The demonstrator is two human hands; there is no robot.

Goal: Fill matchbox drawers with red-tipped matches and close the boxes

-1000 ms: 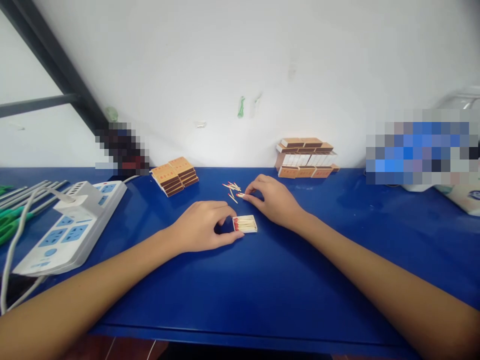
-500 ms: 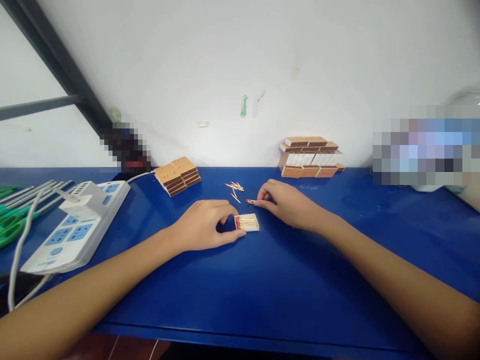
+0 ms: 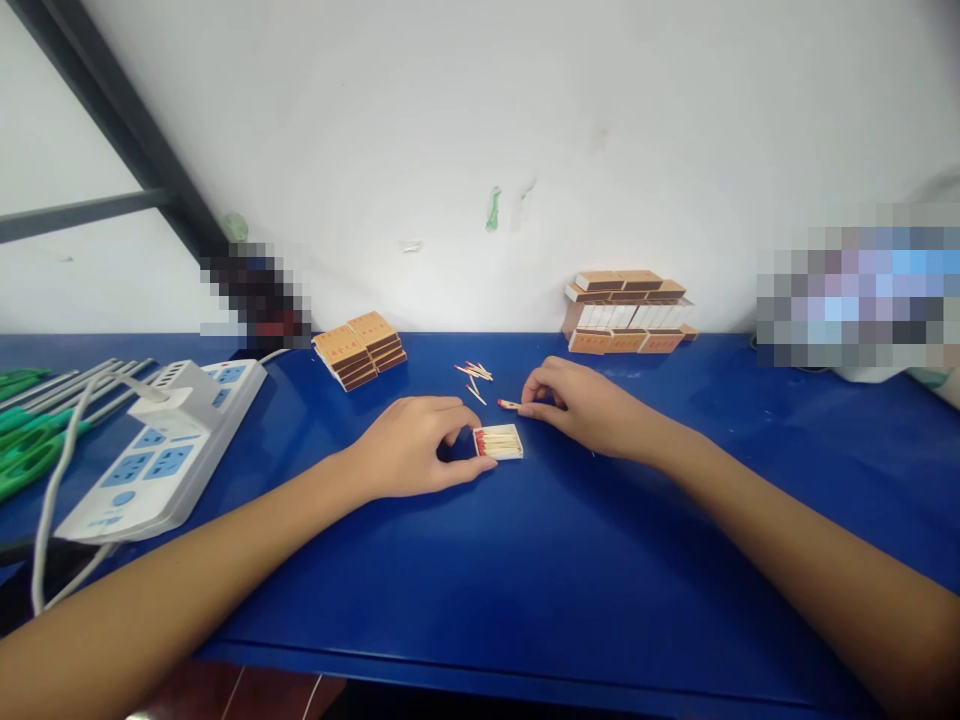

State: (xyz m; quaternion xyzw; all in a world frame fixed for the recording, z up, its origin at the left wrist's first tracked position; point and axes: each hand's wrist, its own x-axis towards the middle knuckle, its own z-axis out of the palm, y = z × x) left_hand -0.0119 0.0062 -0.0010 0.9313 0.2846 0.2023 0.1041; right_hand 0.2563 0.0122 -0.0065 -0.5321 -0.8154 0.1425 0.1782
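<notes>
An open matchbox tray [image 3: 500, 441] full of red-tipped matches lies on the blue table [image 3: 525, 560]. My left hand [image 3: 412, 447] grips the tray's left end between thumb and fingers. My right hand [image 3: 581, 405] pinches a single match [image 3: 509, 405] just above the tray's far right corner, red tip pointing left. A few loose matches [image 3: 472, 375] lie scattered behind the tray.
A stack of orange matchboxes [image 3: 361, 349] sits at the back left of centre, and a larger pile of boxes and white trays [image 3: 628, 312] stands against the wall at the right. A white power strip [image 3: 166, 444] with a cable and green-handled tools [image 3: 34, 432] lie at the left.
My right hand has picked one match from the loose pile and carried it back towards the tray. My left hand has stayed on the tray.
</notes>
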